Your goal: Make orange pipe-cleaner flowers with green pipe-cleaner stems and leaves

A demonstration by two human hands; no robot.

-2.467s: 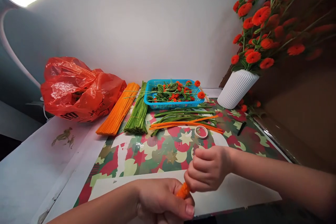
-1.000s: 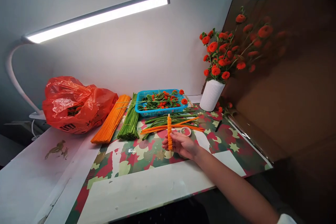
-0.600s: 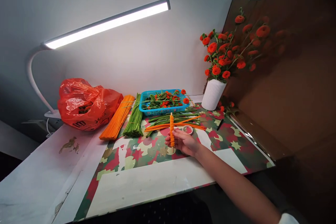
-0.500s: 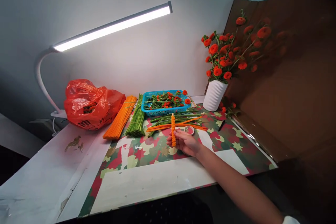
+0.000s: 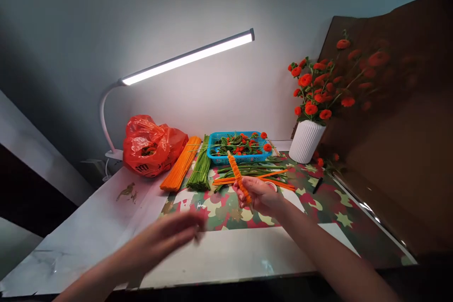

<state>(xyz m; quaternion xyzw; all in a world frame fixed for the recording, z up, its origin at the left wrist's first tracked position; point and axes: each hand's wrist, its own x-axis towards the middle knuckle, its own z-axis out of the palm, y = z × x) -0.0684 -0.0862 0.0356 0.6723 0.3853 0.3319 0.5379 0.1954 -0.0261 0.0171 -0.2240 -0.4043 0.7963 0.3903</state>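
In the head view the right arm reached in from the near right, forearm slanting up and left over the surface [image 5: 88,226], and the right hand [image 5: 260,196] hovered above the patterned mat [image 5: 318,207], knuckles toward the far side. The left arm came in from the near left, and the left hand [image 5: 170,240] floated low over the white sheet [image 5: 240,257], blurred with motion.

Half a second earlier only the right arm showed; the left hand had since entered the picture. The orange coiled stick [image 5: 239,177], upright before, now leaned with its top toward the far left. The view had also pulled back, so the lamp [image 5: 187,59] and the orange plastic bag [image 5: 152,144] sat further right.

The right hand was closed around the lower end of the orange coiled stick, fingers wrapped over it, the stick rising above the hand in front of the blue basket [image 5: 215,139]. The left hand lay spread with fingers loosely extended, holding nothing visible, well apart from the stick.
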